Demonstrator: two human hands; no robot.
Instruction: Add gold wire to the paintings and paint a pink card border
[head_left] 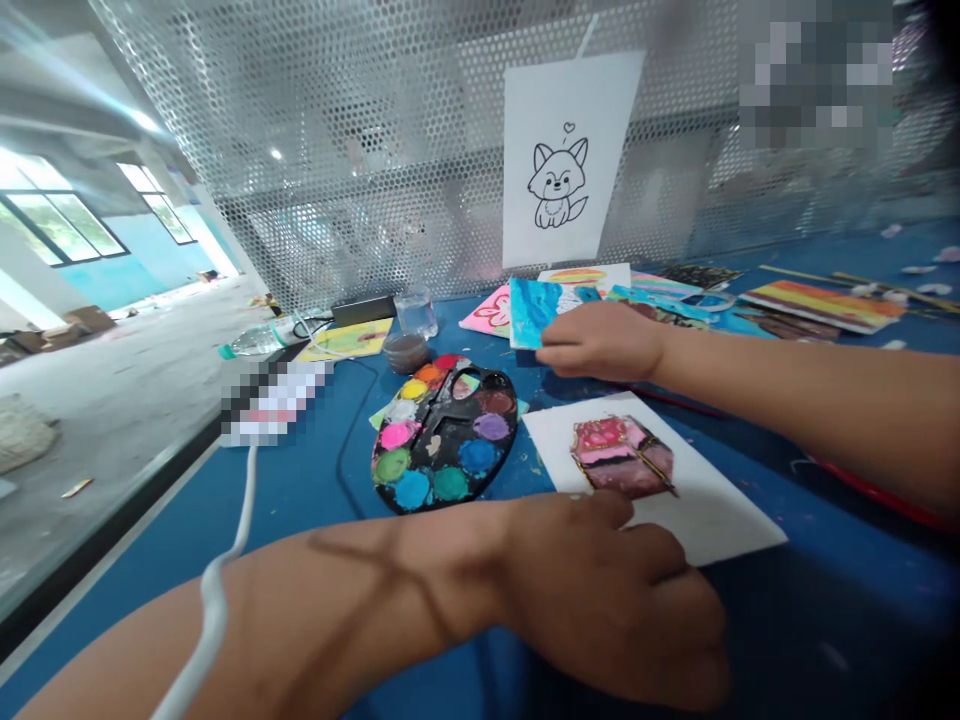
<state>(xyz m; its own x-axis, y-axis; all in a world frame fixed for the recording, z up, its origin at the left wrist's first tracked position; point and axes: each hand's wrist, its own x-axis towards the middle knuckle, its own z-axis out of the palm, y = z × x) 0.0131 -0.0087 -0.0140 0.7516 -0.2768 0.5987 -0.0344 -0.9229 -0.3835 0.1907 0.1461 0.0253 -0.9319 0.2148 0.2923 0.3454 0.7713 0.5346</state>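
My left hand (pixel 622 600), its fingers curled, closes on the lower left edge of a white sheet (pixel 720 510); the fingertips are hidden. On that sheet is a pink, red and brown painted shape (pixel 611 450), with a thin dark and gold brush (pixel 652 468) lying across its right side. Farther back, my right hand (pixel 596 340) has its fingers closed at the lower right edge of a blue painted card (pixel 534 310). A black palette (pixel 450 425) with round pools of many colours lies left of the sheet.
A cup of murky water (pixel 406 352), a clear cup (pixel 416 315) and a bottle (pixel 259 340) stand behind the palette. A fox drawing (pixel 562 170) hangs on the perforated metal screen (pixel 375 150). Several paintings lie at the back right. A white cable (pixel 244 500) crosses my left forearm.
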